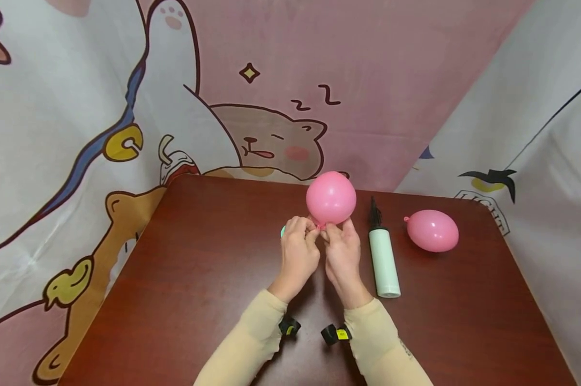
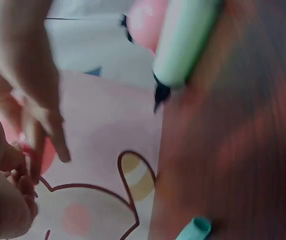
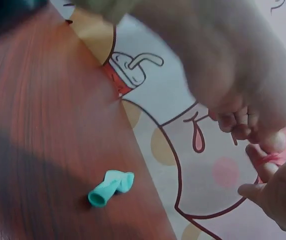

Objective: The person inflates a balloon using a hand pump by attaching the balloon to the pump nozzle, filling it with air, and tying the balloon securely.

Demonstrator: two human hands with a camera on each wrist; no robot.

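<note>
An inflated pink balloon [image 1: 331,195] stands up above both hands near the table's far edge, its neck [image 1: 321,227] between their fingertips. My left hand [image 1: 300,246] pinches the neck from the left with curled fingers. From the other side, my right hand [image 1: 343,252] holds it too. In the right wrist view the stretched neck [image 3: 270,158] lies across the right hand's [image 3: 285,195] fingers, with the left hand [image 3: 243,75] close above. The left wrist view shows the balloon [image 2: 48,155] mostly hidden behind the hands.
A pale green hand pump [image 1: 384,262] with a black nozzle lies right of the hands. Beyond it rests a second tied pink balloon [image 1: 432,230]. A limp turquoise balloon [image 3: 112,187] lies on the brown table [image 1: 213,241], mostly behind the left hand in the head view. A cartoon-print cloth [image 1: 377,80] hangs behind.
</note>
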